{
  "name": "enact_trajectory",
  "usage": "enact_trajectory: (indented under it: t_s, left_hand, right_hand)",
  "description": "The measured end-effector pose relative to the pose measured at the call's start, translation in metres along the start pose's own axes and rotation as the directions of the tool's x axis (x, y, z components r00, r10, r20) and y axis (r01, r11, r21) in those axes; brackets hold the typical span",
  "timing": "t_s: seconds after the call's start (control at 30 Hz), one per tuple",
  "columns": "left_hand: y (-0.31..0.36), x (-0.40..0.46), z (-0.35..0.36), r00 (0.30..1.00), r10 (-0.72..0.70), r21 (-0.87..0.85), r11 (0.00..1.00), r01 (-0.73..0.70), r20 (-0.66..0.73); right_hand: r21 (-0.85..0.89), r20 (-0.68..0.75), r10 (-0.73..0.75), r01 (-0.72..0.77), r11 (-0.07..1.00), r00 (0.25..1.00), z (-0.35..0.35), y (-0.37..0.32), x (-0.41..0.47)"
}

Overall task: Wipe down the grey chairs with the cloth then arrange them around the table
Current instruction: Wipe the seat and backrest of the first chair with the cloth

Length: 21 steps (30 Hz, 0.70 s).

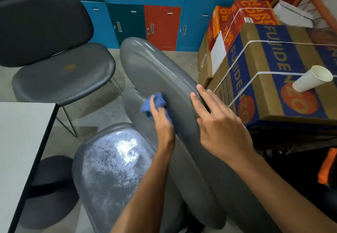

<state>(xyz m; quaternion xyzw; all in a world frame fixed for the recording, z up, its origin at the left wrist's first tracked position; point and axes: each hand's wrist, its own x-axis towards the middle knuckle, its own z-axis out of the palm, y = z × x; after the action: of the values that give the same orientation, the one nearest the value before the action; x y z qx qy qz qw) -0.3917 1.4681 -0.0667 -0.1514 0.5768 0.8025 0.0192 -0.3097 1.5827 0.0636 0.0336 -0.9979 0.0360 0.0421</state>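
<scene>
Seen from above, two bare forearms reach forward from the bottom edge, cut off below the elbows. Nearest, a glossy grey moulded plastic chair [116, 169] fills the lower middle; its seat shines with a bright glare, and its legs are hidden beneath it. Its long curved backrest slants up and away toward the centre.

The left hand [161, 121] presses a crumpled blue cloth [155, 103] against the front face of that backrest, fingers curled around the bunched fabric; part of the cloth is hidden under the palm. The right hand [217, 123] lies flat on the backrest's right edge, fingers straight and slightly spread, fingertips touching the rim.

At the left edge, a white table with a dark rim [21, 141] is cut off by the frame, with a dark round stool [52, 187] partly hidden under it. Beyond, a second, darker grey chair [63, 76] stands beside the table, its backrest cropped at the top.

To the right, a brown cardboard box with blue printed bands [273, 79], tied with white cord, carries a white paper cup [312, 78] lying on its side. Red and orange boxes [246, 17] sit behind. Farthest back, blue, teal and red locker doors [162, 23] line the wall.
</scene>
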Motion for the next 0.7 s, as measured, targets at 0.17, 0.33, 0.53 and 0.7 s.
enact_trajectory:
  t_s: [0.17, 0.33, 0.53, 0.7]
  left_hand:
    - [0.002, -0.025, -0.003, 0.996, 0.022, 0.075, 0.997, -0.029, 0.086]
    - [0.044, 0.049, 0.006, 0.986, 0.166, 0.214, 0.965, -0.155, -0.034]
    - [0.004, -0.108, 0.020, 0.953, 0.164, 0.234, 0.946, -0.225, 0.255]
    - [-0.019, -0.204, 0.007, 0.913, 0.138, 0.243, 0.939, -0.245, 0.385]
  right_hand:
    - [0.081, -0.056, -0.011, 0.015, 0.997, 0.998, 0.000, 0.003, -0.001]
    - [0.203, 0.008, 0.025, -0.026, 0.979, 1.000, -0.006, 0.005, 0.002]
    - [0.356, 0.099, 0.078, -0.109, 0.928, 0.992, -0.019, 0.008, 0.005]
    - [0.654, 0.058, 0.139, -0.143, 0.743, 0.989, -0.022, 0.018, 0.001]
